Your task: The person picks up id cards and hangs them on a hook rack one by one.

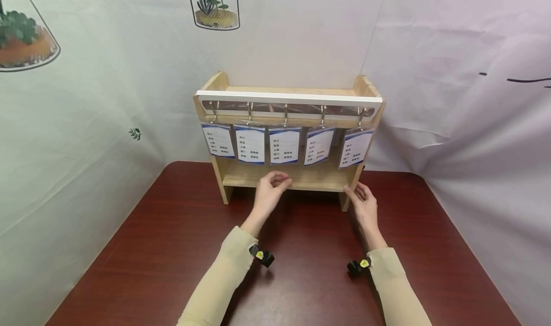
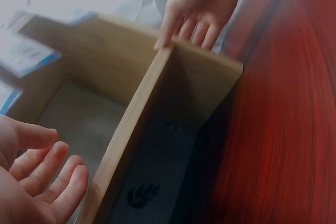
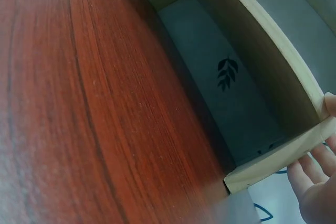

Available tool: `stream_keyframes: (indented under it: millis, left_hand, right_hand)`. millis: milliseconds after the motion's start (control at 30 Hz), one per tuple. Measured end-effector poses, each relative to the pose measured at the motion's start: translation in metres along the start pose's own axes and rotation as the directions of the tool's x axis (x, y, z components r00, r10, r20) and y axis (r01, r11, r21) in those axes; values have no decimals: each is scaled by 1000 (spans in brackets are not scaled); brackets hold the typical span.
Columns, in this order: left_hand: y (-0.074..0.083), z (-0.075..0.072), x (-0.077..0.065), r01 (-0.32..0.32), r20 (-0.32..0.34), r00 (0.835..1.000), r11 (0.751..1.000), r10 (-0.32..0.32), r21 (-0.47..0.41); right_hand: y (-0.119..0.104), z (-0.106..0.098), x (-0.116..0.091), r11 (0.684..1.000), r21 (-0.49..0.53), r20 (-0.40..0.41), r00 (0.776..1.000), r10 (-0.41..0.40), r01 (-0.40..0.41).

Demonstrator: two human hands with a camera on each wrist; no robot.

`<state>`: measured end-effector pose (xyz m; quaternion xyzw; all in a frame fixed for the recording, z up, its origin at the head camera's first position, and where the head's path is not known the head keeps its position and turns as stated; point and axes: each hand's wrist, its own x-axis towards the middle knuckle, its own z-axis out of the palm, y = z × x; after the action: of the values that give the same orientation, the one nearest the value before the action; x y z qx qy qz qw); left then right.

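Note:
A small two-tier wooden shelf (image 1: 320, 181) stands on the dark red table. Several name badges (image 1: 284, 146) in clear sleeves hang from metal clips along its upper front rail (image 1: 292, 98). My right hand (image 1: 366, 209) grips the lower right side panel, its thumb at the front edge of the lower board and its fingers on the outer face, as the right wrist view shows the panel (image 3: 278, 161). My left hand (image 1: 268, 194) is in front of the lower board, below the middle badges. Its fingers (image 2: 68, 187) are loosely bent and hold nothing.
The reddish-brown table (image 1: 172, 249) has rounded back corners close behind the shelf. Pale printed cloth (image 1: 107, 101) surrounds it at the back and sides. Each wrist wears a small black camera, the left one (image 1: 266, 258) and the right one (image 1: 355, 267).

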<state>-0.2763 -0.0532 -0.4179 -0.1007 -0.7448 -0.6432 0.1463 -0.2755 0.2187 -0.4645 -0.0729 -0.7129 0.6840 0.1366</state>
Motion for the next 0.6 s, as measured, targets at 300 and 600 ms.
stream_keyframes:
  millis: [300, 600]
  left_hand:
    - [-9, -48, -6, 45, -104, 994, 998, -41, 37]
    - [-17, -82, -15, 73, -168, 983, 997, -66, 34]
  right_hand:
    - [0, -1, -1, 1000, -20, -4, 1000, -8, 8]
    - [-2, -2, -3, 1000, -12, 11, 1000, 17, -17]
